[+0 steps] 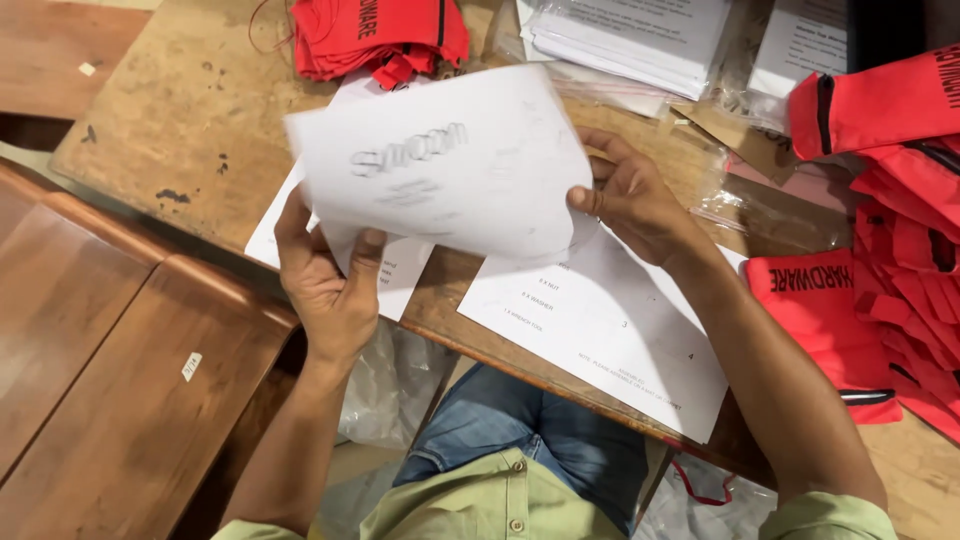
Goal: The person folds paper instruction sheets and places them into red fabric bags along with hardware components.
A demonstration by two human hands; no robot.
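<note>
Hands lift a blurred white paper sheet (445, 165) above the counter (190, 120) near its front edge; left hand (330, 285) grips its lower corner, right hand (630, 200) pinches its right edge, red fabric pouches (880, 250) heaped toward the right edge

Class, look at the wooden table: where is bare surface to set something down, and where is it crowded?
Bare wood lies at the worn wooden table's far-left corner, bordered by the pile of red fabric pouches and the white printed sheets. The right side is crowded with red pouches and clear plastic bags of papers. Both hands hold a white sheet.
</note>
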